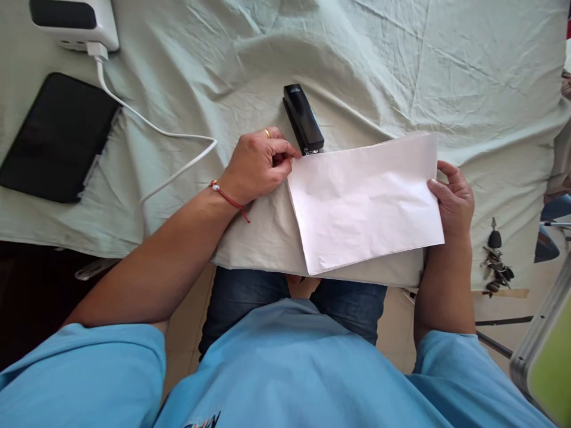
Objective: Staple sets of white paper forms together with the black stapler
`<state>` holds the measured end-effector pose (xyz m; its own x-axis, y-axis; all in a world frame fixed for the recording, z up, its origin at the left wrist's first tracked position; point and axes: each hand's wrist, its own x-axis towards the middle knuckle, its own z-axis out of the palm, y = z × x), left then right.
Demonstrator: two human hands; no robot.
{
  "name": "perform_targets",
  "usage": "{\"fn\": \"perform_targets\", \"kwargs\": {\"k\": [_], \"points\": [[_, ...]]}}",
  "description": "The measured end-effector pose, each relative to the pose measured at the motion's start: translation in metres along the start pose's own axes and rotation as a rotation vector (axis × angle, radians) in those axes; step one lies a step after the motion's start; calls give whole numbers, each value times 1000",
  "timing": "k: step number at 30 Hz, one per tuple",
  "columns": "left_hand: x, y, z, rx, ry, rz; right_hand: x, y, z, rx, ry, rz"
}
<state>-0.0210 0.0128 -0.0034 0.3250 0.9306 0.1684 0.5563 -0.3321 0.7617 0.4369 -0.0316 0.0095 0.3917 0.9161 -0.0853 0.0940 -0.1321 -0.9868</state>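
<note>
White sheets of paper (366, 205), stacked together, lie slightly tilted at the table's near edge. My left hand (263, 160) pinches their upper left corner between thumb and fingers. At the right side, my right hand (455, 199) grips the sheets with its thumb on top and the other fingers partly behind. A black stapler (303, 119) rests just beyond the top edge of the paper, near my left fingertips. Its front end is close to the sheets; whether it touches them I cannot tell.
A wrinkled pale green cloth (379, 71) covers the table. To the left lie a black tablet (60, 137) and a white device (80, 24) with a white cable (156, 128) plugged in. A bunch of keys (496, 261) sits near the right front edge.
</note>
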Motion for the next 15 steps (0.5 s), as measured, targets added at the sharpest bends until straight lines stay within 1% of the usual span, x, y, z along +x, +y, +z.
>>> {"fn": "perform_targets", "kwargs": {"k": [3, 7, 12, 15], "points": [[0, 0, 3, -48, 35, 12, 0, -4, 2, 45, 59, 5], [-2, 1, 4, -82, 48, 9, 1, -6, 5, 100, 134, 26], [-4, -2, 6, -136, 68, -28, 5, -3, 2, 102, 176, 56], [-5, -2, 8, -133, 71, 1, 9, -1, -1, 81, 201, 67]]}}
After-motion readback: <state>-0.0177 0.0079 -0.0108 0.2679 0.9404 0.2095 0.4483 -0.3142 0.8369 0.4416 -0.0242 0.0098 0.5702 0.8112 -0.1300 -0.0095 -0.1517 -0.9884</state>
